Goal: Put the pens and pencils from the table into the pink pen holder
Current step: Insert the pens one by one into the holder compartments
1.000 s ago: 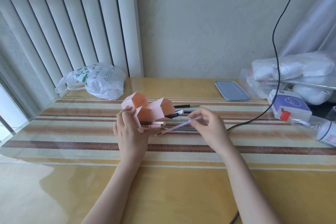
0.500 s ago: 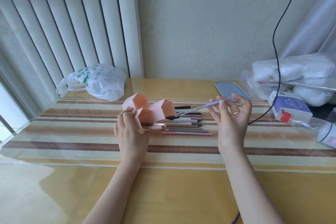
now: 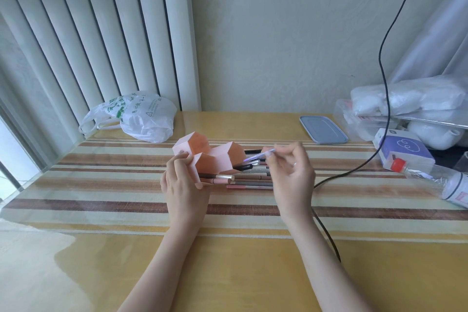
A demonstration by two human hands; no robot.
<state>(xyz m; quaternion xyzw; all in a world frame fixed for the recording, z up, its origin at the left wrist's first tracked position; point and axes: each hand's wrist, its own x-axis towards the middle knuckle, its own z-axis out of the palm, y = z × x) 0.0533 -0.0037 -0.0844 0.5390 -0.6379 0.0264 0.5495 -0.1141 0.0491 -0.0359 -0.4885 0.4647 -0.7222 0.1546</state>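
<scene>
On the striped table (image 3: 101, 200), we load the pink pen holder (image 3: 212, 159).
Our left hand (image 3: 184, 190) grips the tipped holder; our right hand (image 3: 291, 175) pinches a purple pen (image 3: 260, 156) near its openings, above the remaining pens (image 3: 250, 180).

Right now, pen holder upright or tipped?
Tipped: the pink pen holder lies on its side, openings facing the pens; the left hand holds it.

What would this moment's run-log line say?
left hand: grips pink hexagonal pen holder | right hand: pinches lilac pen, tip towards holder | remaining pens: on striped table mat
</scene>
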